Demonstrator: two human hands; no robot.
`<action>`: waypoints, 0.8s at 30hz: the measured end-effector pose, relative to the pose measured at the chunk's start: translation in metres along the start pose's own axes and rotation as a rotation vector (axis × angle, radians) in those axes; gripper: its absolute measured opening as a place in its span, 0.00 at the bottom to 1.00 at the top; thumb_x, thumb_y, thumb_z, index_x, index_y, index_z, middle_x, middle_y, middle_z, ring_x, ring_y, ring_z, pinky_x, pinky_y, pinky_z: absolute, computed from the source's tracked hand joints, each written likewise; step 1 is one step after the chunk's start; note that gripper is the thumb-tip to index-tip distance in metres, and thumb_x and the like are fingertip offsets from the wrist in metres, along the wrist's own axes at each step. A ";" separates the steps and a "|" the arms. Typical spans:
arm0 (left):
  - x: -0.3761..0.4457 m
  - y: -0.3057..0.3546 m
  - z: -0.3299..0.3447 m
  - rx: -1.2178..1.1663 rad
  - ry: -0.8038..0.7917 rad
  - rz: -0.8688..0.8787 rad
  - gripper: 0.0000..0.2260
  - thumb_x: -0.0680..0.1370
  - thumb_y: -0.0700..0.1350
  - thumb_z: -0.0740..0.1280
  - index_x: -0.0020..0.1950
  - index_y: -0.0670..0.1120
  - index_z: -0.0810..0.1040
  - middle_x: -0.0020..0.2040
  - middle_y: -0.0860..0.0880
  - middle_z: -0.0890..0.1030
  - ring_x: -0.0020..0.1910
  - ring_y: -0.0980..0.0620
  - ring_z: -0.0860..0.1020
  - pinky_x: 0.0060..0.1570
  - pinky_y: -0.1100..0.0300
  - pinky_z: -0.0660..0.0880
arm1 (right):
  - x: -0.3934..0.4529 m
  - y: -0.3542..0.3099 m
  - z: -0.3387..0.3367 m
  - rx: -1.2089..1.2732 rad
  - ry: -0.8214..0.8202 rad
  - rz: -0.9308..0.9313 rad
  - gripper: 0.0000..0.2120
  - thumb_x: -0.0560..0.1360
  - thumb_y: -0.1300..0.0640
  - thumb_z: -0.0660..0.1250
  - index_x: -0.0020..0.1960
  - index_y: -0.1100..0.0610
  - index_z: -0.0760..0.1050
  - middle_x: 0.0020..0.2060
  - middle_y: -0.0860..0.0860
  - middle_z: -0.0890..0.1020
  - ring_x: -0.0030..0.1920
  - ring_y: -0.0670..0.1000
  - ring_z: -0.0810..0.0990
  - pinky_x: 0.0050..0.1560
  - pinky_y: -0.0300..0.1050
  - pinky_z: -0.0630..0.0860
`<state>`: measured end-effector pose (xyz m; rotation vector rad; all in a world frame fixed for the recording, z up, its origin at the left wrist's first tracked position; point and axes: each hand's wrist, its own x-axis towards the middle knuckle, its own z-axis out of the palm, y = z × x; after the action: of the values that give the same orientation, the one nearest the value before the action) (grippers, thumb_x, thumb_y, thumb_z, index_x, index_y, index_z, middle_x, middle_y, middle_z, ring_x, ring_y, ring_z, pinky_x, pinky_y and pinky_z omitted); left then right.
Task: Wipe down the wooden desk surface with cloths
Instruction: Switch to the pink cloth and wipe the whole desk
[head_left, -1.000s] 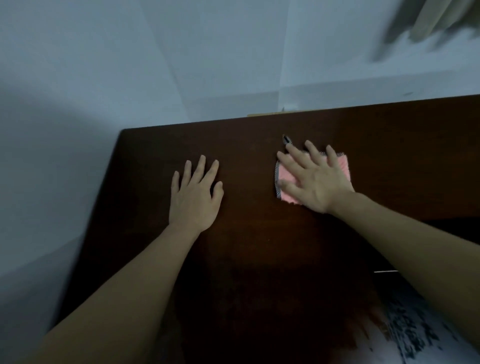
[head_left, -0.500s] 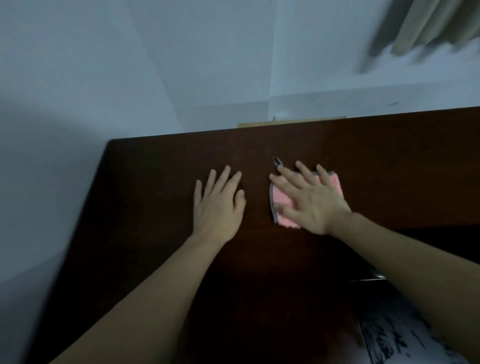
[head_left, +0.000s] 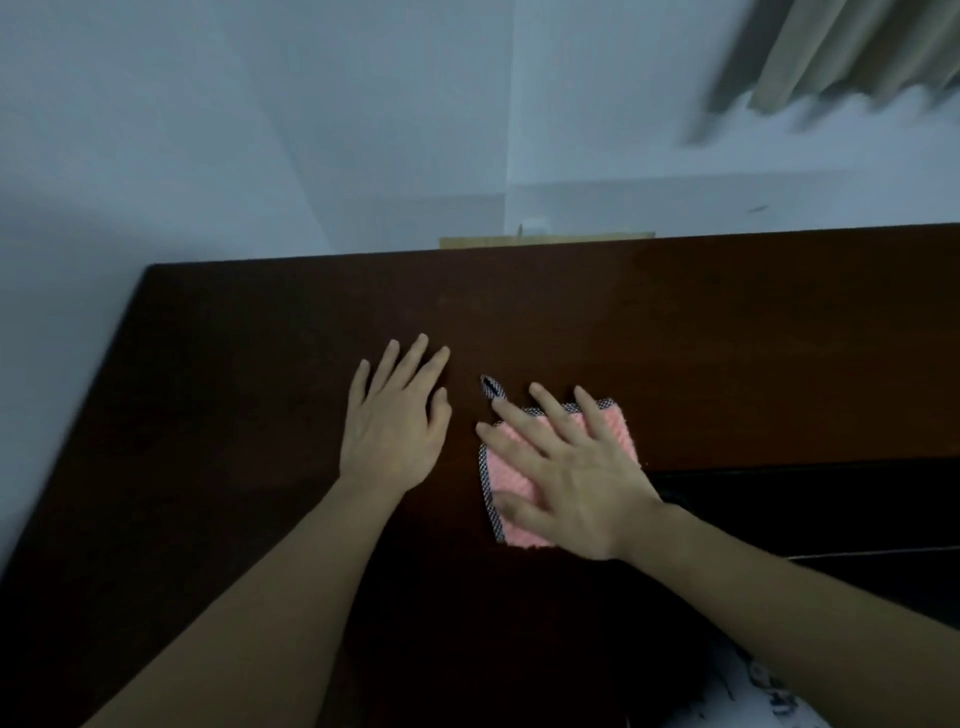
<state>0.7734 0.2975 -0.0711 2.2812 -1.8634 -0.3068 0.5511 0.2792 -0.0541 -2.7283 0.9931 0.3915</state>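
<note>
The desk (head_left: 675, 322) is seen to be of dark brown wood, smooth and finished with a low sheen that is caught faintly near its far edge. Under the flat, spread fingers of the right hand (head_left: 566, 483) a pink cloth (head_left: 511, 480) is pressed; its face looks soft and ribbed, a fuzzy textile pile, and it is bound with a woven edging in a fine dark-and-light check, which is drawn out just beyond the fingertips into a small hanging loop (head_left: 489, 387). The wall (head_left: 260, 130) behind is painted pale and matt. The curtain (head_left: 852, 47) is of beige fabric, hung in folds and blurred.
</note>
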 end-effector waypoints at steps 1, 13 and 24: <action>0.000 -0.001 0.001 0.003 0.001 -0.004 0.23 0.85 0.53 0.51 0.81 0.58 0.57 0.83 0.55 0.53 0.82 0.52 0.47 0.80 0.48 0.44 | 0.005 0.004 -0.002 -0.010 0.001 -0.009 0.33 0.80 0.29 0.38 0.79 0.38 0.32 0.79 0.43 0.32 0.78 0.55 0.27 0.76 0.64 0.29; 0.001 -0.001 0.002 -0.002 -0.007 -0.017 0.22 0.85 0.54 0.51 0.81 0.60 0.57 0.82 0.57 0.52 0.81 0.55 0.46 0.79 0.51 0.41 | 0.087 0.078 -0.027 -0.025 0.120 0.170 0.36 0.78 0.29 0.35 0.82 0.41 0.39 0.82 0.46 0.42 0.81 0.57 0.39 0.78 0.66 0.38; -0.001 0.002 0.002 0.007 0.013 -0.047 0.22 0.85 0.54 0.53 0.81 0.59 0.59 0.82 0.56 0.55 0.82 0.54 0.48 0.80 0.49 0.45 | -0.008 0.054 0.002 -0.039 0.023 -0.140 0.33 0.80 0.29 0.39 0.80 0.37 0.34 0.78 0.42 0.34 0.79 0.53 0.29 0.77 0.63 0.30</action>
<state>0.7705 0.2982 -0.0719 2.3291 -1.8094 -0.2915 0.5097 0.2437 -0.0597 -2.8216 0.8019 0.3589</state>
